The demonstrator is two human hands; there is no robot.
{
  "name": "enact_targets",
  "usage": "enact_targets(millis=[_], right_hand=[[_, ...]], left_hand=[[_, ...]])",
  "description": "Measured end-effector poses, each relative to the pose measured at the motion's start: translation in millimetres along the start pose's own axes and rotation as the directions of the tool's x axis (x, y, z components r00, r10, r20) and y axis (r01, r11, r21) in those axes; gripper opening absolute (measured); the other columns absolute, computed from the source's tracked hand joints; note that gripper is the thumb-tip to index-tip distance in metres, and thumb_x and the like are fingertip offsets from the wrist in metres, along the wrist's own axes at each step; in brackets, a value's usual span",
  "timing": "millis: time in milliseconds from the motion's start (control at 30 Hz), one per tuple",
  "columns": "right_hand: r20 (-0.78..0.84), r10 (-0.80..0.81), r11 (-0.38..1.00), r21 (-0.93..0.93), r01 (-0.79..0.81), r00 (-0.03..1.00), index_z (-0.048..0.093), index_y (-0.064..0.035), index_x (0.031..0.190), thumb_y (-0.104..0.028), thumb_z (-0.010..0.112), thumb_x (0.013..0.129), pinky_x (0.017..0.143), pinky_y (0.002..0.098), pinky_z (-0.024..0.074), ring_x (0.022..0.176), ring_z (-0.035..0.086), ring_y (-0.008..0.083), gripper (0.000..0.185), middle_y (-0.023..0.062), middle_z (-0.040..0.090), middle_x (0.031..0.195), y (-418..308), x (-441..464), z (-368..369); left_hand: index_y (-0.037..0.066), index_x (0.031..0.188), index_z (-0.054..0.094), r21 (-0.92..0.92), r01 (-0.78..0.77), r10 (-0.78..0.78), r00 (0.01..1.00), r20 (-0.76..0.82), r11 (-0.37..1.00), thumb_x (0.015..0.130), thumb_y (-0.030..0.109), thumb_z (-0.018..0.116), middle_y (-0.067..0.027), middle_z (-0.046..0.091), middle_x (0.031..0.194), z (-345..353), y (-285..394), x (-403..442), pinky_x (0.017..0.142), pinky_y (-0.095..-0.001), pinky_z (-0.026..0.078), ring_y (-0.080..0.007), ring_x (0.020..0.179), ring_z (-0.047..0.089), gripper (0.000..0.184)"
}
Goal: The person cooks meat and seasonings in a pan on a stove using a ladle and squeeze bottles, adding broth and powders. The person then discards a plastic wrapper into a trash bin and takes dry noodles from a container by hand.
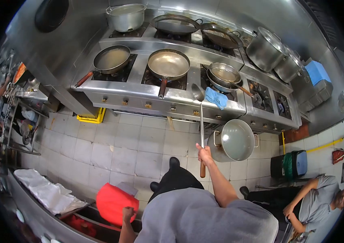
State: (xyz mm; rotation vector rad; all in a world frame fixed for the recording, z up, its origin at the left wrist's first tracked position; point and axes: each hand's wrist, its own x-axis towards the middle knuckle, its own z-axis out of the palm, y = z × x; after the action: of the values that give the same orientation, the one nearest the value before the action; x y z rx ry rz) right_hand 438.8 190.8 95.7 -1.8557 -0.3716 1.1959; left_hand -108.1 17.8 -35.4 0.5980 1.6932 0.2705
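Observation:
My right hand (205,155) is closed around the handle of a long ladle (202,121) with a wooden end. The ladle's dark round bowl points away from me, at the stove's front edge beside a blue cloth (216,98). A large two-handled pot (238,139) stands just right of this hand, with pale liquid or a bare pale bottom inside; I cannot tell which. My left hand (128,214) is low at my left side, its fingers curled, in front of a red round-edged object (115,202). Whether that hand grips anything is hidden.
Across the stove (131,97) sit a pan (112,59) with a wooden handle, a second pan (168,64), stacked pans with a strainer (224,73), and tall pots (266,49) behind. A person (321,202) sits at the right. A yellow crate (91,116) lies under the stove.

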Motion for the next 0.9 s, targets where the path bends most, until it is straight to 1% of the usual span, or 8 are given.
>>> enact_targets(millis=[67, 133, 167, 233, 400, 467, 633, 900], right_hand=[[0.050, 0.010, 0.998, 0.063, -0.013, 0.999, 0.040, -0.0091, 0.065, -0.037, 0.066, 0.087, 0.034, 0.0304, 0.0278, 0.035, 0.037, 0.0131, 0.044, 0.0011, 0.042, 0.047, -0.9, 4.5, -2.2], [0.240, -0.032, 0.986, 0.167, -0.008, 0.970, 0.039, -0.0109, 0.065, -0.040, 0.064, 0.088, 0.035, 0.0282, 0.0272, 0.036, 0.035, 0.0118, 0.045, -0.0006, 0.038, 0.047, -14.9, -2.3, -2.5], [0.244, -0.030, 0.985, 0.175, -0.013, 0.969, 0.039, -0.0109, 0.065, -0.040, 0.064, 0.088, 0.035, 0.0282, 0.0272, 0.036, 0.035, 0.0118, 0.045, -0.0006, 0.038, 0.047, -26.3, -6.7, -2.3], [0.394, -0.008, 0.930, 0.341, -0.138, 0.919, 0.038, -0.0127, 0.066, -0.045, 0.058, 0.091, 0.034, 0.0255, 0.0243, 0.035, 0.030, 0.0082, 0.045, -0.0028, 0.032, 0.047, -61.3, -21.6, -0.1], [0.509, 0.024, 0.877, 0.403, -0.263, 0.860, 0.040, -0.0137, 0.071, -0.045, 0.050, 0.095, 0.034, 0.0245, 0.0252, 0.035, 0.028, 0.0070, 0.041, -0.0042, 0.029, 0.047, -69.3, -1.6, -6.1], [0.607, -0.024, 0.831, 0.454, -0.321, 0.794, 0.041, -0.0144, 0.071, -0.044, 0.045, 0.097, 0.033, 0.0245, 0.0255, 0.034, 0.028, 0.0074, 0.040, -0.0046, 0.029, 0.047, -67.1, 10.5, -10.5], [0.655, 0.011, 0.825, 0.421, -0.377, 0.756, 0.041, -0.0149, 0.071, -0.044, 0.042, 0.098, 0.033, 0.0246, 0.0258, 0.035, 0.028, 0.0075, 0.040, -0.0047, 0.028, 0.047, -55.8, 22.0, -25.5], [0.693, 0.105, 0.799, 0.369, -0.475, 0.714, 0.041, -0.0144, 0.070, -0.045, 0.049, 0.096, 0.035, 0.0237, 0.0263, 0.036, 0.029, 0.0070, 0.040, -0.0049, 0.029, 0.048, -40.2, 37.2, -37.3]], left_hand=[[-0.009, 0.089, 0.059, 0.000, -0.006, 0.006, 1.000, -0.026, 1.000, 0.083, 0.007, 0.053, -0.0171, 0.065, 0.068, -4.1, 17.6, -5.1, 0.044, -0.0291, 0.048, -0.0199, 0.052, 0.062, 0.018], [-0.008, 0.088, 0.060, 0.002, -0.011, 0.011, 0.999, -0.051, 1.000, 0.082, 0.008, 0.052, -0.0161, 0.066, 0.067, -1.3, 37.8, -11.8, 0.047, -0.0288, 0.050, -0.0187, 0.054, 0.062, 0.019], [-0.008, 0.090, 0.059, -0.008, -0.015, 0.015, 0.999, -0.048, 1.000, 0.082, 0.008, 0.053, -0.0159, 0.066, 0.067, -0.5, 46.4, -13.7, 0.047, -0.0288, 0.050, -0.0189, 0.054, 0.063, 0.019], [-0.008, 0.091, 0.059, -0.012, -0.017, 0.016, 0.998, -0.053, 1.000, 0.082, 0.009, 0.054, -0.0158, 0.066, 0.067, 0.3, 62.1, -14.8, 0.047, -0.0288, 0.050, -0.0190, 0.055, 0.063, 0.019], [-0.007, 0.094, 0.058, 0.079, -0.024, 0.024, 1.000, 0.002, 0.997, 0.084, 0.011, 0.055, -0.0155, 0.066, 0.068, 10.1, 89.5, -2.8, 0.047, -0.0282, 0.050, -0.0187, 0.055, 0.063, 0.021], [-0.007, 0.092, 0.058, 0.096, -0.048, 0.049, 0.999, -0.002, 0.994, 0.083, 0.011, 0.056, -0.0152, 0.066, 0.068, 13.5, 96.7, 10.6, 0.047, -0.0284, 0.049, -0.0184, 0.054, 0.062, 0.020], [-0.005, 0.079, 0.061, 0.258, -0.067, 0.073, 0.997, -0.014, 0.964, 0.083, 0.011, 0.057, -0.0130, 0.063, 0.063, 29.7, 142.1, 13.3, 0.046, -0.0297, 0.048, -0.0181, 0.052, 0.061, 0.017], [-0.007, 0.081, 0.061, 0.294, -0.178, 0.187, 0.982, -0.003, 0.939, 0.082, 0.009, 0.055, -0.0131, 0.064, 0.063, 59.6, 182.8, 27.7, 0.047, -0.0298, 0.049, -0.0178, 0.051, 0.061, 0.017]])
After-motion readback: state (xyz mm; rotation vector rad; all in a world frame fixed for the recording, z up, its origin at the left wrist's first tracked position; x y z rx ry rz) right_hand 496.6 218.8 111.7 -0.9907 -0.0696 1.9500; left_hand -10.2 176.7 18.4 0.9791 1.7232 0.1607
